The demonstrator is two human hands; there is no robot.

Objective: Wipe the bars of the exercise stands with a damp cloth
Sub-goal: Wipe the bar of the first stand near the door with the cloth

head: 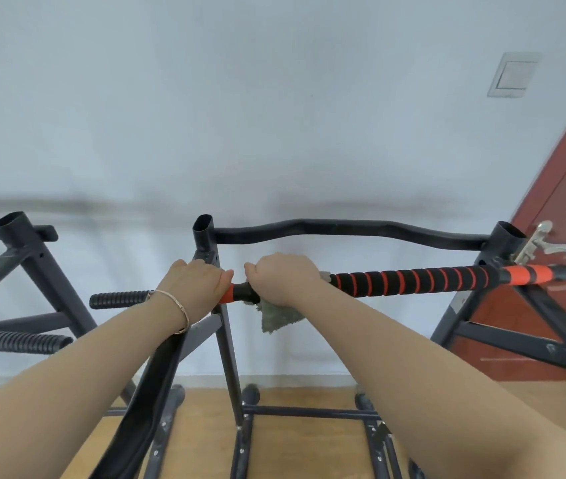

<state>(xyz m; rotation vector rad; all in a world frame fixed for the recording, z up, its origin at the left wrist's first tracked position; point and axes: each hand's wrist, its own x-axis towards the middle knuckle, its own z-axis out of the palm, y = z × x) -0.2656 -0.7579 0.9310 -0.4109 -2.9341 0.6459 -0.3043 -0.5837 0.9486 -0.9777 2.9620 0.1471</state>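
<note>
A horizontal bar with a black foam grip and orange spiral stripes (409, 281) spans the dark metal exercise stand (229, 354). My right hand (283, 278) grips this bar near its left end through a grey-green cloth (276, 318), whose loose end hangs below the bar. My left hand (196, 283) curls over the bar's orange end beside the stand's left upright. Both hands are almost touching. A wavy black bar (343, 229) runs behind, higher up.
A second stand (29, 257) with ribbed black grips (117, 299) stands to the left. A red-brown door (565, 216) with a metal handle (540, 242) lies at the right, close to the bar's end. White wall behind, wooden floor (302, 444) below.
</note>
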